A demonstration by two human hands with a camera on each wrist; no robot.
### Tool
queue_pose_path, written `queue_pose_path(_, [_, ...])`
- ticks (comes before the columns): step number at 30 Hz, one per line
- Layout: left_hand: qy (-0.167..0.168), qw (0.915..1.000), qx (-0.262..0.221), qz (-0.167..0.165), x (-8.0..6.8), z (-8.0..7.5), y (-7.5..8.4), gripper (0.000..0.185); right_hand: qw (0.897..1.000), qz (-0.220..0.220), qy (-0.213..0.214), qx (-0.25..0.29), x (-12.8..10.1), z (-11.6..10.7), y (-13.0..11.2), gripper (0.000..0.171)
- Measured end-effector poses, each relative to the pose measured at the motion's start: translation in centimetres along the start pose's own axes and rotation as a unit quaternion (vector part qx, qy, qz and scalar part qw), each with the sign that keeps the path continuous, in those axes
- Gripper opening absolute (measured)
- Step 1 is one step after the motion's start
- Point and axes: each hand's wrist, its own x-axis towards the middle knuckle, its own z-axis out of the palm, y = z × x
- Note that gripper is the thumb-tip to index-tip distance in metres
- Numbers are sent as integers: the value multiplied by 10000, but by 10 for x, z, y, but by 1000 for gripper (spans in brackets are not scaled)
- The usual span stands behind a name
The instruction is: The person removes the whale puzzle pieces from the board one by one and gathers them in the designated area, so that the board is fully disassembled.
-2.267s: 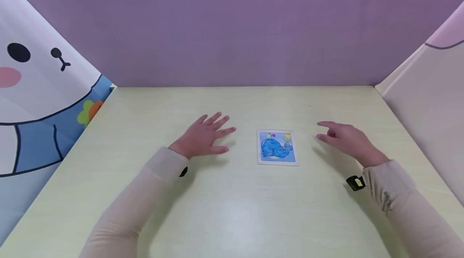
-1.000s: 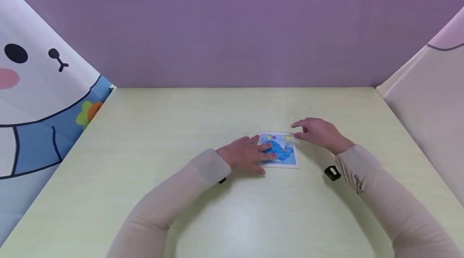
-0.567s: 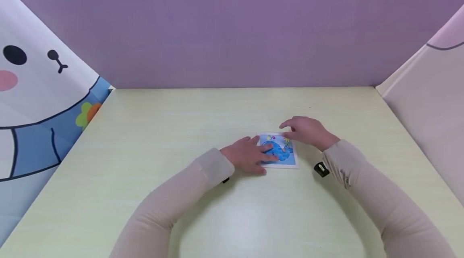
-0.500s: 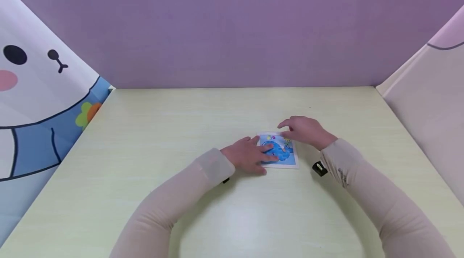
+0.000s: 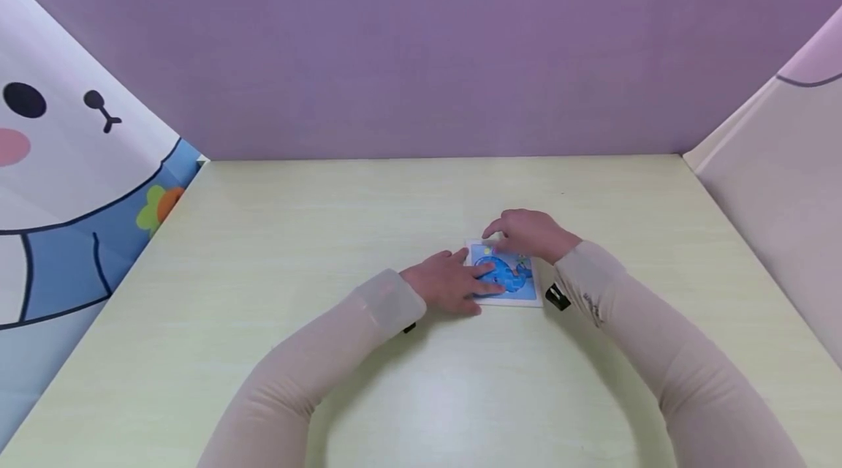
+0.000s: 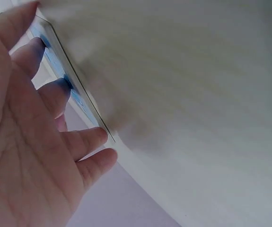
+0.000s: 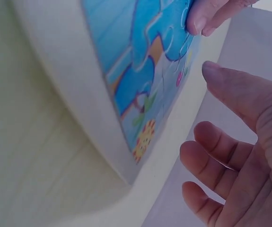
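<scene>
A small whale jigsaw puzzle [image 5: 520,284] in a white frame lies flat on the table, its pieces joined. My left hand [image 5: 447,284] has its fingers spread over the puzzle's left part. In the left wrist view, the fingertips [image 6: 60,87] touch the picture and the near rim. Above the far edge of the puzzle is my right hand [image 5: 531,234], its fingers loosely bent with nothing held. In the right wrist view, its thumb [image 7: 230,87] stands off the surface, near the sun corner and the left fingertips.
The pale wooden table [image 5: 368,212] spreads out around the puzzle. A purple panel [image 5: 421,51] rises behind it. Printed cloth walls stand at both sides, the left one [image 5: 59,161] with a cartoon face.
Both hands have come inward to the puzzle. The left one settled on its left part and stayed there; the right keeps moving leftward along the far edge. The puzzle has barely moved.
</scene>
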Motion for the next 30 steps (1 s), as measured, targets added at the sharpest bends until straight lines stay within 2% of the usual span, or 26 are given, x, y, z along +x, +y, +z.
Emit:
queue_pose_path(4, [-30,10000,67,-37,-1,-1,1,56,9999,-18,-155,69,5,1,-4,31])
queue_pose_path(10, [-92,9999,95,-9,-3,3,4,58,9990,-223,-362,-148,8,8,-8,29])
queue_pose_path(18, [87,9996,261,17,-7,1,4,52,9968,-769,-62,-189,9,10,-13,23])
queue_pose_path(30, [2,9995,312,2,-6,-3,5,52,9979,-606,-127,-186,16,9,-12,22])
